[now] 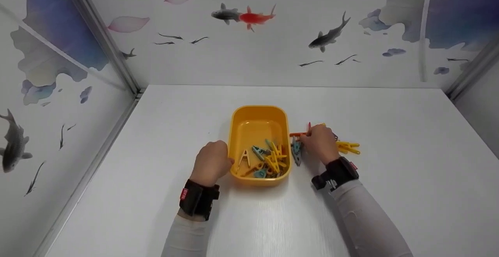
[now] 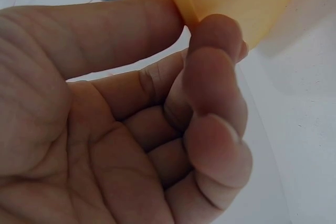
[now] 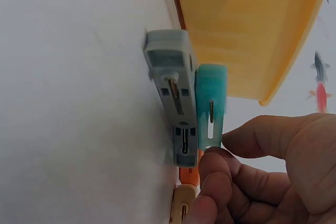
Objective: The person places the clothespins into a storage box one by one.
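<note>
My left hand (image 1: 210,161) pinches the left wall of a yellow plastic bin (image 1: 259,132) between thumb and curled fingers. Several yellow and grey-green clothespins (image 1: 275,159) lie heaped in the bin's near half. Beyond the bin's right side, my right hand (image 1: 321,144) is down among loose clothespins. In the right wrist view its thumb and forefinger pinch the end of a teal clothespin (image 3: 211,93). A grey clothespin (image 3: 170,66) lies right beside the teal one. An orange clothespin (image 1: 298,134) shows near the fingertips, and the hand partly hides the others.
Yellow clothespins (image 1: 349,147) lie on the white table (image 1: 390,179) just right of my right hand. Behind the table stands a white panel (image 1: 273,62) printed with fish, and another panel (image 1: 50,132) borders the left side.
</note>
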Tool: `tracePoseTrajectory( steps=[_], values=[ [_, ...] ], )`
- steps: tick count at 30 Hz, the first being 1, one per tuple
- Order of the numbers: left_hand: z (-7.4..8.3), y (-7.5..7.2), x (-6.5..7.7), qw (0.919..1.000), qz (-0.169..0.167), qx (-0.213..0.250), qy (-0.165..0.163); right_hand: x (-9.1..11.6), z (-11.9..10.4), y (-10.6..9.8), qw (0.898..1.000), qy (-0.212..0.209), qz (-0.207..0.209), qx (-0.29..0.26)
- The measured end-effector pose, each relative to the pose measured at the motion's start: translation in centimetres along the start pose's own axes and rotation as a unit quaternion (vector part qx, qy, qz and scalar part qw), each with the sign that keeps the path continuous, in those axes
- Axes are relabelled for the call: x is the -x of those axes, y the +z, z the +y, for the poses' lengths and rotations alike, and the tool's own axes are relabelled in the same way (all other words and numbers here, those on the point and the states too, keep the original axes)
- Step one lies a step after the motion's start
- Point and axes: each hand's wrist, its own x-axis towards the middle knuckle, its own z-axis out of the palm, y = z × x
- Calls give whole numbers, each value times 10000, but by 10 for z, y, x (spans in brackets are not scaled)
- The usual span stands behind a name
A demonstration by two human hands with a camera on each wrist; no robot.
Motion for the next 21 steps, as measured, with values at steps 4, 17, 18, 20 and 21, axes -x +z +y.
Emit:
tracePoseTrajectory(
  steps=[4,17,18,20,21],
  values=[
    [0,0,0,10000,20,-10,31,-1,-1,0,10000,6,-35,-87],
    [0,0,1,9999,105,-40,114,5,1,-9,9977,-372,378,-423],
    [0,0,1,9999,92,-37,102,7,0,-10,9969,-456,473,-441],
    [0,0,1,9999,76,-26,82,11,-1,-11,9950,-587,655,-467],
    [1,0,2,10000,65,-18,67,12,-2,-12,9939,-630,735,-524]
  ],
)
